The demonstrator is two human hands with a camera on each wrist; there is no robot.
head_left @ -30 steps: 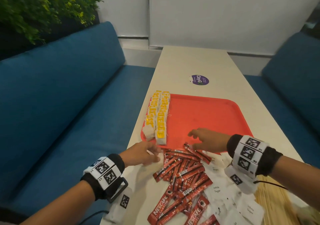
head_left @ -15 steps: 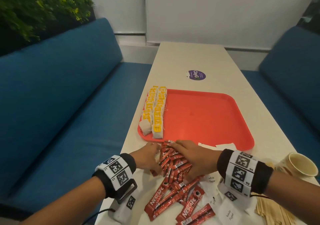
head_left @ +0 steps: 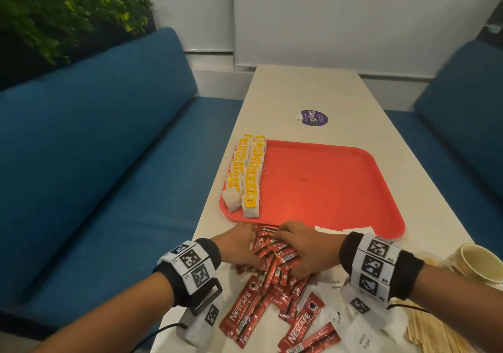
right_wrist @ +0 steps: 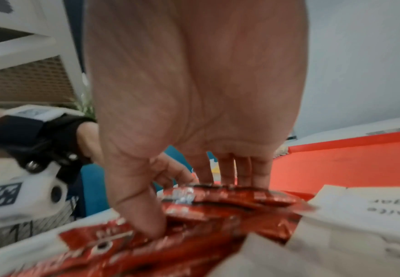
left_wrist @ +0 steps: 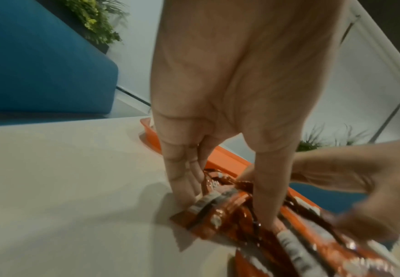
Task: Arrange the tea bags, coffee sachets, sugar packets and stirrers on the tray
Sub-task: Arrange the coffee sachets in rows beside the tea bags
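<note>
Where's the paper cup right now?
In the head view the paper cup sits at the table's right edge, just beyond the right hand's wristband, nearer than the red tray's right corner and above the wooden stirrers.

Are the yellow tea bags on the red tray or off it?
On it. The tea bags lie in two neat rows along the left edge of the tray, one bag overlapping the next.
</note>
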